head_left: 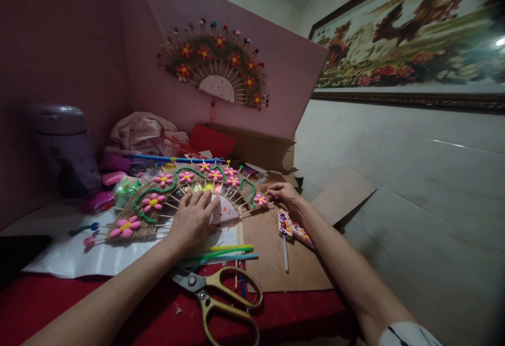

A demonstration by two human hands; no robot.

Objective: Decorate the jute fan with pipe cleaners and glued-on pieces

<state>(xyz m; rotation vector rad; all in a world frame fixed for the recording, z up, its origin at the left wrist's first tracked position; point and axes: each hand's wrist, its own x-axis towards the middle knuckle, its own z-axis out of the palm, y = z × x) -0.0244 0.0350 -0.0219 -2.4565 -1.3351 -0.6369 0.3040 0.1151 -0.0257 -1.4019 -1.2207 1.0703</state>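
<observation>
A fan-shaped craft piece (158,204) made of sticks, jute weave, green cord and pink flowers lies on white paper (71,256). My left hand (193,220) rests flat on the fan's centre, fingers spread over the pale hub. My right hand (284,193) reaches the fan's right end and pinches at a stick tip beside the last pink flower (260,199); what the fingers hold is too small to name.
Gold-handled scissors (221,296) lie on the red cloth in front. Coloured straws (224,254) and a glue gun with a patterned body (292,229) lie on cardboard (272,262). A finished fan (216,64) hangs on the pink backboard. A purple jar (65,149) stands at left.
</observation>
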